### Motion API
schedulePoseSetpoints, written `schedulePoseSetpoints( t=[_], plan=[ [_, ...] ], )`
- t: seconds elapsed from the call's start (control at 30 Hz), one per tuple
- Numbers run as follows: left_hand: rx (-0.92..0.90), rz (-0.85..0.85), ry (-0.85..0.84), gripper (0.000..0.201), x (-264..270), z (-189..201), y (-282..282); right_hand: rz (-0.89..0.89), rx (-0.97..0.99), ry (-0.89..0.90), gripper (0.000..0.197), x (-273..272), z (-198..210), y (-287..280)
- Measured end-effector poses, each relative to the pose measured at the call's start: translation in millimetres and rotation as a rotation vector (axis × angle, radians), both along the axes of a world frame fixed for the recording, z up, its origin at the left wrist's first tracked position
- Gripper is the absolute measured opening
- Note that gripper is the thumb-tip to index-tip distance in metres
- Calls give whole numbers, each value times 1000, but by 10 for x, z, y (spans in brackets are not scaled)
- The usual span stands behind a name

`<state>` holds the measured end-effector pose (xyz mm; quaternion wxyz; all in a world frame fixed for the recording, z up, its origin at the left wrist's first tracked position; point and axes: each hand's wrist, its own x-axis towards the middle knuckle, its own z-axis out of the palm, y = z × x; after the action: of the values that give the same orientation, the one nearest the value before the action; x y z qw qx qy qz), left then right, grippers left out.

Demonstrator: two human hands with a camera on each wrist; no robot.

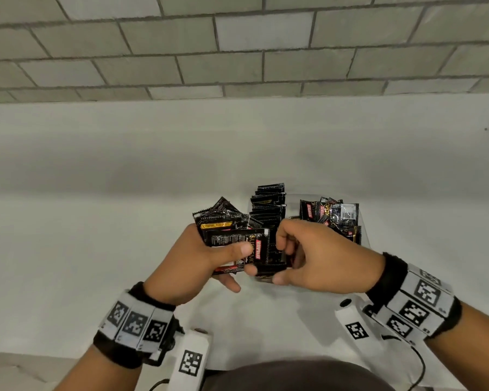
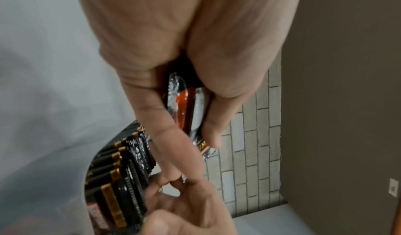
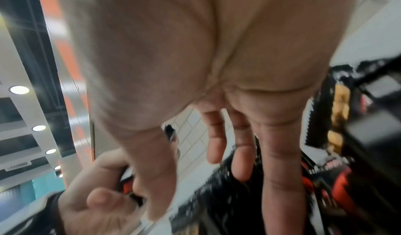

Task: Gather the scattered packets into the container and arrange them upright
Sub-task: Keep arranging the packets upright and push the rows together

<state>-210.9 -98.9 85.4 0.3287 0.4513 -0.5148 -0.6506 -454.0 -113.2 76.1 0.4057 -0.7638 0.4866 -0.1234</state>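
A white worktop (image 1: 124, 193) is seen below a tiled wall (image 1: 237, 52). On it, near the middle, a clear container (image 1: 363, 221) is placed; its walls are hard to make out. Inside it, a row of black packets (image 1: 267, 206) is already set upright on the left side, and a looser group of packets (image 1: 333, 218) is leaned together on the right side. In front of the container a fanned bundle of packets (image 1: 229, 235) is gripped by the left hand (image 1: 198, 261), with the thumb pressed on top. One packet at the right edge of this bundle is pinched by the right hand (image 1: 319, 258), whose fingers are curled round it. The step in hand is judged to be the feeding of gathered packets into the container. Next, the pinched packet should be drawn out, turned upright and slid beside the row.
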Motion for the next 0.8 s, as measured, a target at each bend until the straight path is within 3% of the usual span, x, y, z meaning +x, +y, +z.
schedulePoseSetpoints(
  t=[0.1, 0.2, 0.37, 0.47, 0.63, 0.8],
  plan=[
    [33, 21, 43, 24, -117, -33, -62, 0, -57, -59, 40, -35, 183, -42],
    [78, 21, 136, 25, -209, -34, -86, -120, -95, -255, 34, 6, 236, -59],
    [144, 83, 257, 46, -279, 30, -89, -273, -14, -388, 19, 4, 178, -86],
    [190, 133, 285, 49, -250, 58, -91, -287, -2, -381, 11, -32, 136, -75],
    [234, 197, 266, 50, -212, 84, -110, -471, -155, -556, 16, -105, 152, -33],
    [225, 188, 206, 42, -231, 82, -89, -392, 107, -969, 25, -228, 200, -25]
  ],
)
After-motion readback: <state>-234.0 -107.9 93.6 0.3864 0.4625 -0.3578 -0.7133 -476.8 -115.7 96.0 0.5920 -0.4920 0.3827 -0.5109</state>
